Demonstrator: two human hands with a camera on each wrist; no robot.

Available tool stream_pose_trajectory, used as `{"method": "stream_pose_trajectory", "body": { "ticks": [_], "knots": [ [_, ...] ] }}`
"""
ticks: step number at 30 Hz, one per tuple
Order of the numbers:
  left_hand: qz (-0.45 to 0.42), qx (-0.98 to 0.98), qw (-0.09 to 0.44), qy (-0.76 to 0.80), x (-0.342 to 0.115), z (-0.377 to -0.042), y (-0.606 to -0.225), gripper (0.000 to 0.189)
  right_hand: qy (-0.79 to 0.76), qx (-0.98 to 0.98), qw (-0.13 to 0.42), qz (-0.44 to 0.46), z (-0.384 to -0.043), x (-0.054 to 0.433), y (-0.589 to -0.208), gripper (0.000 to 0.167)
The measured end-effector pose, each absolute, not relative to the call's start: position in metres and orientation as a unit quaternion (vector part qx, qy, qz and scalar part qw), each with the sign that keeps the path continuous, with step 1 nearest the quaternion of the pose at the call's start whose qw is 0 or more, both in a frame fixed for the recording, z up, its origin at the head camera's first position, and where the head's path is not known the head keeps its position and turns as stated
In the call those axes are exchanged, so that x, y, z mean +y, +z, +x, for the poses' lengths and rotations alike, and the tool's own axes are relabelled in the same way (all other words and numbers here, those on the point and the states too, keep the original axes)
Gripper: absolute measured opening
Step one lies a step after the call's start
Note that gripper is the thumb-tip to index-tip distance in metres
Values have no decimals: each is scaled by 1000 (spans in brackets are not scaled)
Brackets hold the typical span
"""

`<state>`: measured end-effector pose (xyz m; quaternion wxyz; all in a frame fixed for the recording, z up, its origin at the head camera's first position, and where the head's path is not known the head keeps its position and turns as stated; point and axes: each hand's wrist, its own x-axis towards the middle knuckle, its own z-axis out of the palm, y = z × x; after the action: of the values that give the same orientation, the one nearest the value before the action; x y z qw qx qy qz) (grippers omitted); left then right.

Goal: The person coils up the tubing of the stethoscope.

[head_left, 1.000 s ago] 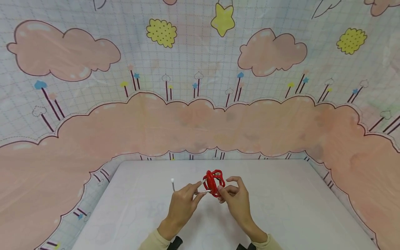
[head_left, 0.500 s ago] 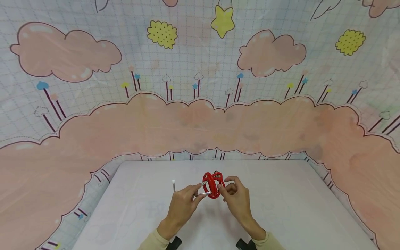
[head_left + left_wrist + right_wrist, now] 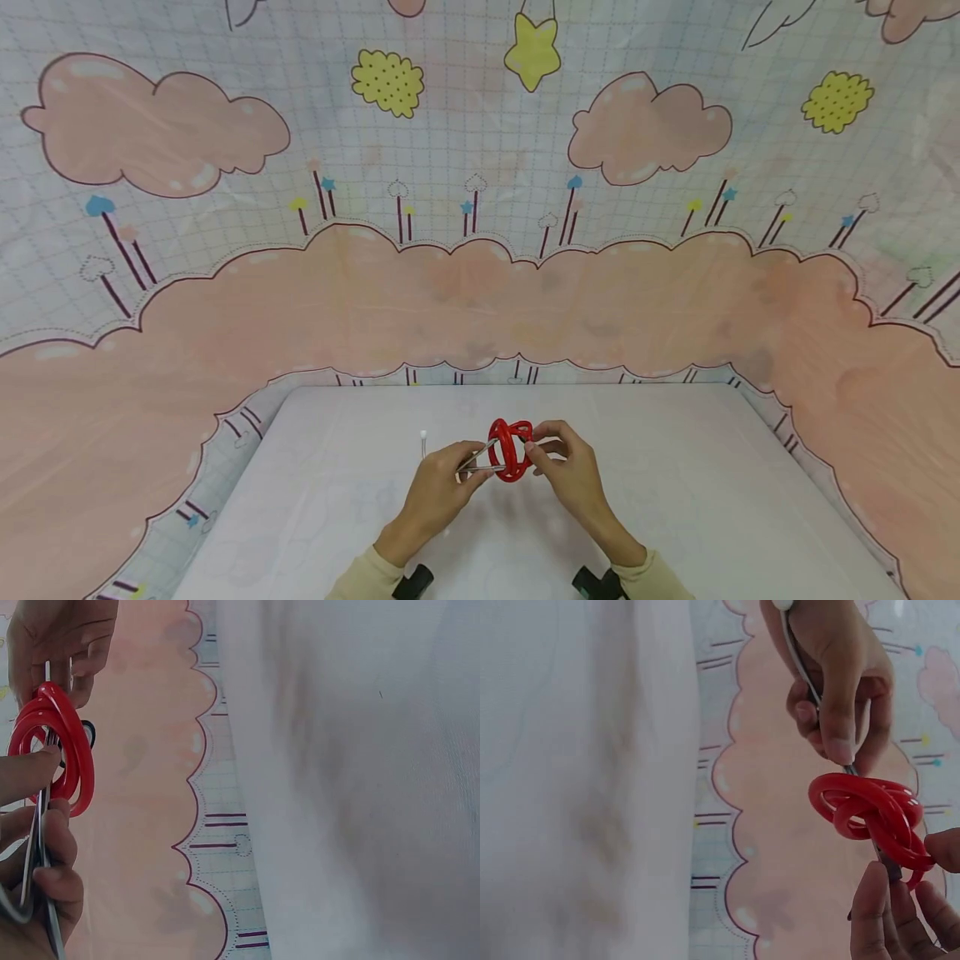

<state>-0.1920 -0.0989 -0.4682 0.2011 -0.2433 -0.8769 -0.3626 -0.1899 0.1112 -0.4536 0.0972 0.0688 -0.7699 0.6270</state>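
Note:
My left hand [image 3: 438,492] pinches a bent silver metal rod piece [image 3: 474,468] between thumb and fingers. The rod's white-tipped end [image 3: 423,435] rises behind the knuckles. Several glossy red loops [image 3: 508,450], looking like knotted tubing, sit around the rods' far ends between the two hands. My right hand [image 3: 573,467] holds the right side of these loops with thumb and fingertips. In the right wrist view, a dark flat end [image 3: 890,866] shows between the loops and the right fingers. What kind of object this is cannot be told, and its inner part is partly hidden.
Both hands are held above a white table [image 3: 675,483]. A patterned cloth backdrop [image 3: 525,300] with clouds and stars surrounds its back and sides. Black straps [image 3: 597,582] cross both wrists at the bottom edge.
The red loops have dropped slightly and tilted. My right thumb and fingers have closed in on their right side, and the rods between my left fingers have turned a little.

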Motion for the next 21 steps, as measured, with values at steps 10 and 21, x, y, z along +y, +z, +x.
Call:
{"method": "stream_pose_trajectory", "body": {
  "ticks": [10, 21],
  "knots": [
    [-231, -876, 114, -409, -102, -206, -481, 29, 662, -748, 35, 42, -201, 117, -463, 26],
    [-214, -881, 93, -412, -101, -220, -491, 29, 696, -718, -2, 14, -214, 117, -471, 38]
  ]
}}
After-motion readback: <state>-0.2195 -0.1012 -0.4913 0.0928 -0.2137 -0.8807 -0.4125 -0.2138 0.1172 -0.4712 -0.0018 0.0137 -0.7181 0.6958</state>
